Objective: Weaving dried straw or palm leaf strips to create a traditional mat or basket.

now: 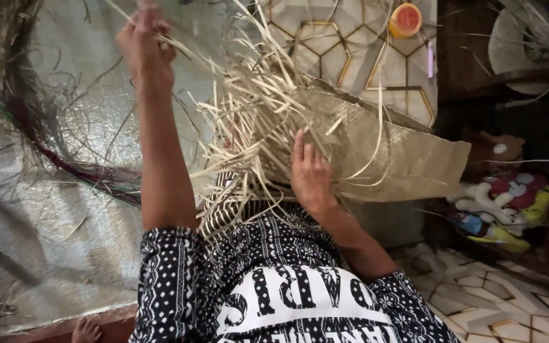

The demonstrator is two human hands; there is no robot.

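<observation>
Nearest the camera, a black-and-white patterned garment (274, 286) is seen, from which both bare forearms are stretched out and away. A bare foot (87, 330) is glimpsed at the lower edge on the floor covering.

The right hand (311, 173) is laid flat on the woven mat (382, 143), its fingers (302, 147) spread slightly apart and pressed against the plaited surface, nothing being clamped. The mat is propped over the lap, its finished edge running off to the right and its unwoven end pointing left and upward.

From that unwoven end a tangle of loose pale strips (249, 108) is fanned out, lying just left of the right hand and between the two hands. The long axis of the strips being worked is drawn from the mat's edge up and to the left, toward the raised left hand (144, 44). That hand is held well above and beyond the mat, its fingers closed together on what appears to be a few strips, though motion blur makes the exact count unclear.

Farther off, a heap of dark and purple fibres (39, 127) is spread on the silvery floor covering (52, 241). An orange cup (405, 19) is set on the patterned tiles, and soft toys (503, 203) are piled at the far right.
</observation>
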